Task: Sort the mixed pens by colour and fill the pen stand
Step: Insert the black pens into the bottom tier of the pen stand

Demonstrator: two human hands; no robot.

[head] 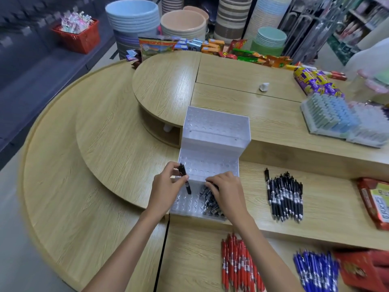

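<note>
1. The left hand [168,184] pinches one black pen [186,182] between thumb and fingertips. The pen is nearly upright, leaning slightly, with its tip pointing down.
2. That tip hangs over the left-hand holes of the lowest step of the white pen stand [210,144]. The open holes lie straight below the grip, so I'd judge the coming move to be a short drop along the pen's own length.
3. The right hand [226,189] has its fingers curled over a bunch of black pens [210,204] on the right side of the same step. It appears to be gripping them. The left hand is the nearer one to the free holes.
4. Counts:
   - One pen is in the left hand.
   - The stand has three steps, and the upper two are unfilled.
   - Three sorted heaps lie on the counter [105,154]: black pens [285,197] to the right, red pens [237,266] close in front, and blue pens [315,268] beside the red.
   - Each heap is too crowded to count.
</note>
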